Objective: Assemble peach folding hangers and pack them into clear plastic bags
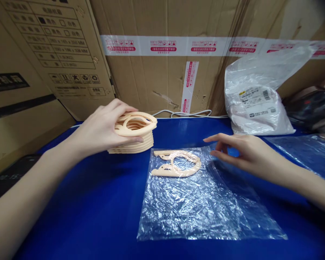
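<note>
My left hand point(105, 124) is closed around a cream plastic folding hanger point(137, 131), folded up, with the thumb below and the fingers over it. That hanger is on top of a stack of like hangers point(135, 146); whether it is lifted clear of them I cannot tell. A clear plastic bag point(203, 209) lies flat in front. Near the bag's far end is another folded hanger point(184, 171), which appears to be under the film. My right hand point(233, 148) hovers by the bag's far right corner, index finger stretched out and apart from the thumb, holding nothing.
A blue surface point(92, 216) lies under everything. Cardboard boxes point(162, 79) stand along the back and left. A white labelled bag point(257, 101) stands at the back right, more clear film point(308, 151) beside it. A white cable point(189, 113) runs along the back.
</note>
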`<state>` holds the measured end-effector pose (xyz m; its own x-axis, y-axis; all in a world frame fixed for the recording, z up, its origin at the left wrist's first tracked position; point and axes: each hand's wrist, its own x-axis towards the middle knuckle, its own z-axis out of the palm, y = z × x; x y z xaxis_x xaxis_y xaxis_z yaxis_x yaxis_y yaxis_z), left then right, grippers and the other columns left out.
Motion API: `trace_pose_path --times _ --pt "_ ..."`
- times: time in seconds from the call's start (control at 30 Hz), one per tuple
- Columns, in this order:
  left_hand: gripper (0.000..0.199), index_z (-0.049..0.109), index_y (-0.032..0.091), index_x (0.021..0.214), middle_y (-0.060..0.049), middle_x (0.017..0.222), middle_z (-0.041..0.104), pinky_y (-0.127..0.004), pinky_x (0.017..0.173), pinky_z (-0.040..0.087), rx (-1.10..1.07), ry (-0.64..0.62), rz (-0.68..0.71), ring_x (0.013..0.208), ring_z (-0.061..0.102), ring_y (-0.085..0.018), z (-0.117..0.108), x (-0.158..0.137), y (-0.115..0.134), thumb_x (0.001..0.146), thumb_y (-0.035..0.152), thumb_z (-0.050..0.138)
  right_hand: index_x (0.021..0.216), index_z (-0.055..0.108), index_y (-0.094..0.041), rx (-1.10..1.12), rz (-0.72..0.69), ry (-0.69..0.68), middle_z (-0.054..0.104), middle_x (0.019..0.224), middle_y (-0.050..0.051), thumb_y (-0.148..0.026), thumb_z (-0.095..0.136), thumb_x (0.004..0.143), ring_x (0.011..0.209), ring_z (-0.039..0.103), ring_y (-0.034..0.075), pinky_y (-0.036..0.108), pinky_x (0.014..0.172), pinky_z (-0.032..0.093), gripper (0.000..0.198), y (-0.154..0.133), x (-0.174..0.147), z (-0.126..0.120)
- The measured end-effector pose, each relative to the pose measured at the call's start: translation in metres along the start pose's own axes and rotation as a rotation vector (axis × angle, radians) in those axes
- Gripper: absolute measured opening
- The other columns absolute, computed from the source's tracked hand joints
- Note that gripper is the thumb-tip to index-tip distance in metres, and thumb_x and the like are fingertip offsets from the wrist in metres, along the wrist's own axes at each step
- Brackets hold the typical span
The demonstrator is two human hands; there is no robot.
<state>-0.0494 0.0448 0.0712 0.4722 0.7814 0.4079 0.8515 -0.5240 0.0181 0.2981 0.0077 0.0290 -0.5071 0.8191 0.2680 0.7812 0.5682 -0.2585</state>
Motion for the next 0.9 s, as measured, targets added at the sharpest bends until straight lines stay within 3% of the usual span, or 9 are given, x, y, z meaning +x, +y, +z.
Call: trace_pose_path --times 0.1,0.17,0.3,0.4,0.57,0.77,0.9 --pt "0.06 0.053 0.015 0.121 -0.009 0.114 0.057 -0.035 0.087 0.041 0.002 0.121 0.085 0.101 0.056 -0.024 0.001 -0.003 0.028 0.079 0.056 0.068 0.109 0.066 -0.023 0.204 0.023 0.083 0.071 0.091 0.005 -0.044 0.054 0.092 0.081 0.065 0.02 0.03 0.066 0.049 0.029 -0.017 -0.003 -0.003" --pt "0.066 0.055 0.016 0.118 -0.009 0.109 0.06 -0.036 0.08 0.042 0.002 0.209 0.191 0.096 0.058 -0.025 0.007 -0.007 0.05 0.074 0.063 0.069 0.105 0.065 -0.025 0.46 0.086 0.08 0.071 0.094 0.003 -0.045 0.059 0.09 0.084 0.066 0.019 0.028 0.067 0.051 0.026 -0.032 -0.006 -0.003" --pt "0.06 0.053 0.012 0.122 -0.014 0.118 0.06 -0.042 0.088 0.041 0.026 0.19 0.351 0.103 0.057 -0.03 0.018 -0.018 0.088 0.082 0.055 0.061 0.101 0.055 -0.027 0.993 0.216 0.043 0.067 0.088 -0.002 -0.041 0.066 0.086 0.07 0.063 0.012 0.021 0.061 0.052 0.023 -0.058 -0.01 0.004" --pt "0.073 0.049 0.01 0.128 -0.014 0.121 0.059 -0.044 0.093 0.039 -0.017 0.186 0.381 0.106 0.057 -0.03 0.022 -0.025 0.1 0.08 0.063 0.061 0.092 0.051 -0.025 1.148 0.296 0.02 0.063 0.08 -0.004 -0.036 0.072 0.083 0.065 0.059 0.009 0.017 0.054 0.049 0.025 -0.064 -0.009 0.006" --pt "0.091 0.037 0.01 0.14 -0.014 0.134 0.053 -0.041 0.102 0.035 -0.076 0.1 0.363 0.119 0.05 -0.029 0.028 -0.029 0.09 0.077 0.072 0.059 0.087 0.05 -0.023 1.208 0.337 -0.043 0.057 0.073 -0.006 -0.032 0.072 0.083 0.059 0.052 0.006 0.015 0.05 0.044 0.025 -0.062 -0.002 0.004" --pt "0.088 0.025 0.012 0.147 -0.016 0.141 0.048 -0.041 0.106 0.033 -0.093 0.011 0.344 0.127 0.045 -0.029 0.035 -0.033 0.067 0.084 0.068 0.054 0.086 0.05 -0.021 1.134 0.268 -0.018 0.051 0.071 -0.005 -0.033 0.072 0.082 0.059 0.048 0.007 0.017 0.05 0.042 0.025 -0.049 0.011 0.01" --pt "0.08 0.027 0.012 0.147 -0.015 0.144 0.046 -0.039 0.108 0.03 -0.028 0.033 0.392 0.13 0.043 -0.028 0.036 -0.036 0.059 0.087 0.054 0.059 0.087 0.049 -0.021 1.135 0.282 -0.049 0.051 0.07 -0.005 -0.036 0.071 0.083 0.056 0.046 0.006 0.017 0.047 0.039 0.027 -0.043 0.013 0.016"
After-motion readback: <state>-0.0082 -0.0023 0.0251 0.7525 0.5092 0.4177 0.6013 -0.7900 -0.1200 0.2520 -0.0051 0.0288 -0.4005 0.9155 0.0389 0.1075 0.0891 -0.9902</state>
